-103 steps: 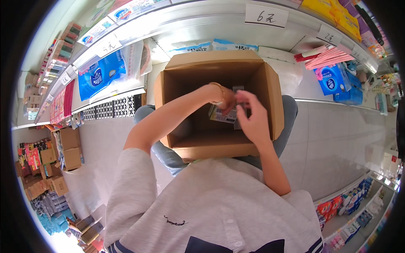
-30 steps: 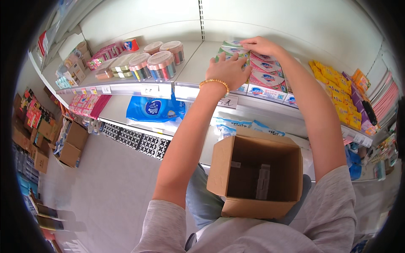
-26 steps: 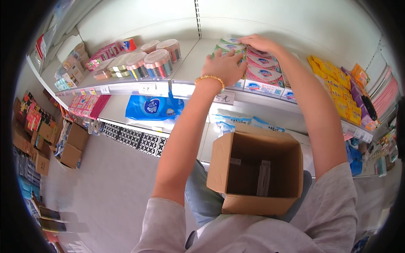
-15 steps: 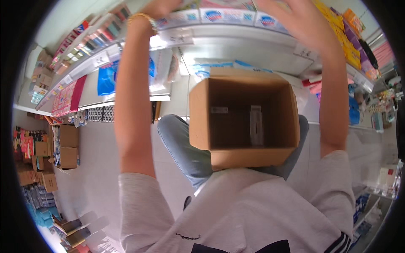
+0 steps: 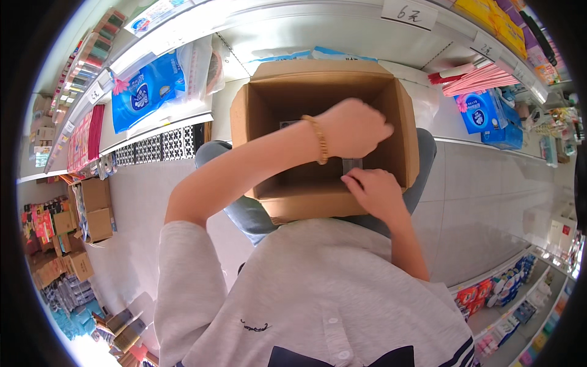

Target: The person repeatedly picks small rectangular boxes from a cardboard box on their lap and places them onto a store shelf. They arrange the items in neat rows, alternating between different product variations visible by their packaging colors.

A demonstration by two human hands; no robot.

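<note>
An open brown cardboard box (image 5: 318, 207) sits on my lap, its flaps folded outward. My left hand (image 5: 356, 129), with a gold bracelet (image 5: 319, 142) on the wrist, reaches across the box opening; its fingers are curled closed and face away, so whatever they hold is hidden. Lower and to the right, my right hand (image 5: 376, 191) is over the box's near right part with fingers bent in. I cannot make out anything in them. A pale strip (image 5: 351, 165) shows inside the box between the hands; the rest of the bottom is partly covered by my arm.
White shelves (image 5: 287, 24) curve around ahead, carrying a blue tissue pack (image 5: 150, 92) on the left and more blue packs (image 5: 489, 119) on the right. Yellow packs (image 5: 492, 27) stand upper right. Brown cartons (image 5: 98, 211) are stacked on the floor at far left.
Both hands have come down from the upper shelf to the box. My left arm now crosses over the opening. The view has shifted, with the box appearing higher and farther left.
</note>
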